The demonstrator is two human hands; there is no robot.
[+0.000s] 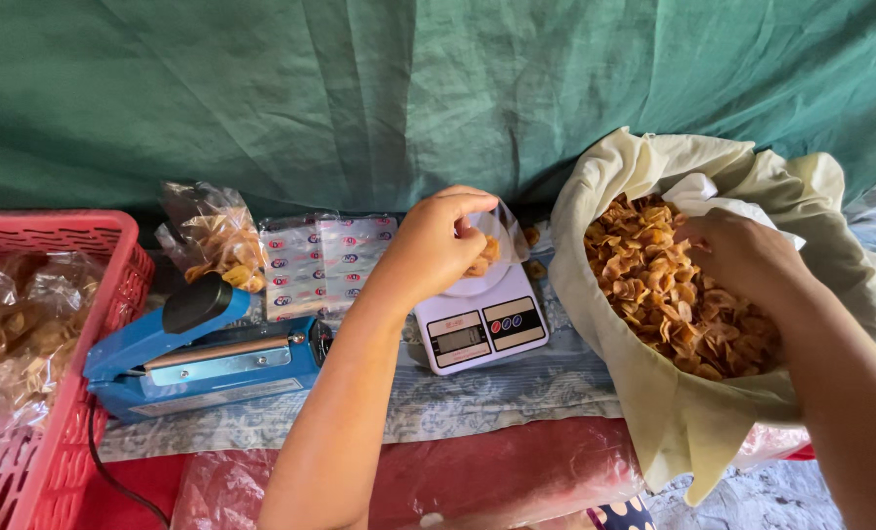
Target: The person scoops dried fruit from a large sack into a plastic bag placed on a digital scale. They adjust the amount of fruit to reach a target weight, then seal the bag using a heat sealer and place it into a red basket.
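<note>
The left hand (438,240) pinches open a small clear bag (492,245) on the white scale (477,319) while the right hand (742,257), fingers curled, digs into the sack of chips (673,285); filling seems underway, wanting a careful scoop across

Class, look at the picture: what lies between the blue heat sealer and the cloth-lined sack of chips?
In the head view, a white kitchen scale lies between them, under the left hand.
</note>
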